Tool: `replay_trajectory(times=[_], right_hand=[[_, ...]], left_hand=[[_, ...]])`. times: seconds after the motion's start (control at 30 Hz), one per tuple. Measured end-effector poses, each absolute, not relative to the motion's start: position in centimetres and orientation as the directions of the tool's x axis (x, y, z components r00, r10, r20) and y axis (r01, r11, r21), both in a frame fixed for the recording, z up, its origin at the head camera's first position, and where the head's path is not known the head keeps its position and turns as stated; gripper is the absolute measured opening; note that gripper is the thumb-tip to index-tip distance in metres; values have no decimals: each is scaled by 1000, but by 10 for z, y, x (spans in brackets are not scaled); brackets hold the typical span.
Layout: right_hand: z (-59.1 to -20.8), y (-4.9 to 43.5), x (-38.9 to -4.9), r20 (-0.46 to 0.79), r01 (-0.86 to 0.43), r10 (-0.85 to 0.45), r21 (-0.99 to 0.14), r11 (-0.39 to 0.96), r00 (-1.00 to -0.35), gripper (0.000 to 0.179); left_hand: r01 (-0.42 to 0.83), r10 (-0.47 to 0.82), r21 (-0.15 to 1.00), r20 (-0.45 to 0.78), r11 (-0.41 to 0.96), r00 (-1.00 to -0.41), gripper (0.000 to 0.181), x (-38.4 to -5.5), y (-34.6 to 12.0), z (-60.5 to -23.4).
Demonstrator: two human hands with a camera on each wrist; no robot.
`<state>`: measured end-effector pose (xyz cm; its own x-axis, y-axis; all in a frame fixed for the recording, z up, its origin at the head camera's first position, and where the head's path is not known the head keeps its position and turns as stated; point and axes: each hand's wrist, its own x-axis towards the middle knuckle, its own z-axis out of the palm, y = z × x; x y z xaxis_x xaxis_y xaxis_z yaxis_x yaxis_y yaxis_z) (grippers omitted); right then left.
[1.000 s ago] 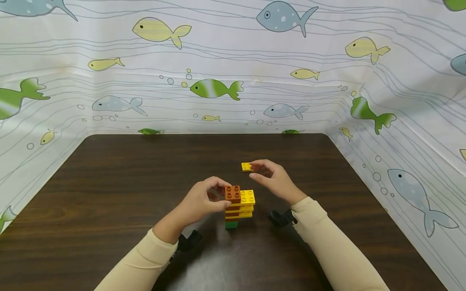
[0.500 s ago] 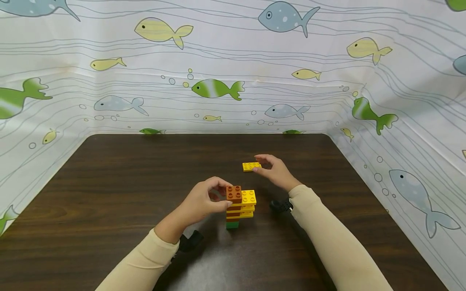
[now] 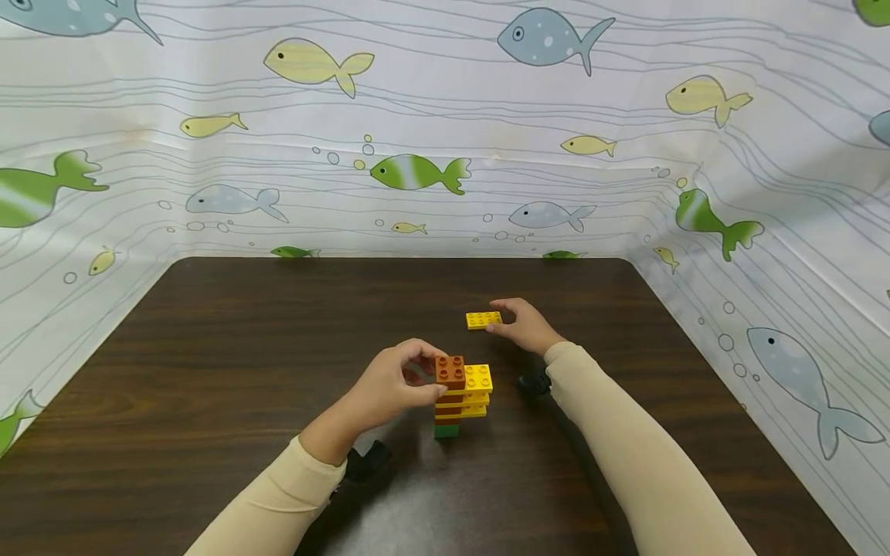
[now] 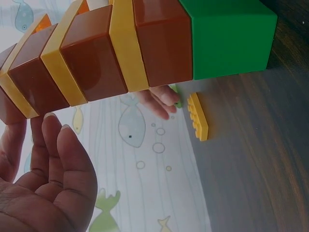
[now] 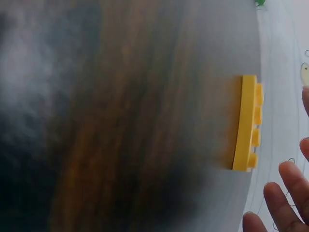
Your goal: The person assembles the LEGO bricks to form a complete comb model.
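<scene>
A tower of toy building bricks [image 3: 448, 399] stands upright on the table, a green brick [image 4: 234, 38] at its base. Above that, brown bricks alternate with thin yellow ones whose ends jut out to the right. With thumb and fingers my left hand [image 3: 392, 378] pinches the tower near its top brown brick [image 3: 450, 372]. Farther back lies a thin yellow brick [image 3: 483, 320] with two rows of studs. My right hand [image 3: 527, 325] is just right of it, fingers loosely bent, thumb overlapping its near corner in the head view; the right wrist view shows the fingertips [image 5: 273, 191] apart from it.
The dark wood-grain table [image 3: 278, 332] reaches back to a white curtain [image 3: 445, 93] printed with fish, which also runs along both sides. Dark wrist cameras [image 3: 368, 462] hang below the sleeves.
My right hand has drawn back to the right, uncovering more of the loose yellow brick. The left hand keeps its hold on the tower. The head view has shifted slightly.
</scene>
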<state>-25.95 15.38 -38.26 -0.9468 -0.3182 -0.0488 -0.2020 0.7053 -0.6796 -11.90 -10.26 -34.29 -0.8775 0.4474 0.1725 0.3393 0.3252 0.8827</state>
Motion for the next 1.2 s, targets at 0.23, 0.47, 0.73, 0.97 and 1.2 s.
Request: replay_trajectory(times=[0.23,0.47,0.73,0.97,1.2], right_hand=[[-386,154,-274,-96,-201,-335,-635,746,-937,57],[-387,151,-281,-156,-183,-327,-577,796,-932,59],[-391,147,-288,-170,-212,-342,-517,830,-924,58],[-394,145,-291,-187,-212,-324,-451,867,-927,56],[-394,140,-290,-152,-266,-347,-391,881,-925,50]], left_hand=[[329,448,888,163,322,-879,30,-119,-103,-341],[321,449,892,156,319,-880,30,-118,-103,-341],[313,449,895,150,317,-881,30,-118,-102,-341],[324,459,893,157,313,-875,31,-118,-102,-342],[330,456,890,163,314,-875,31,-118,-102,-343]])
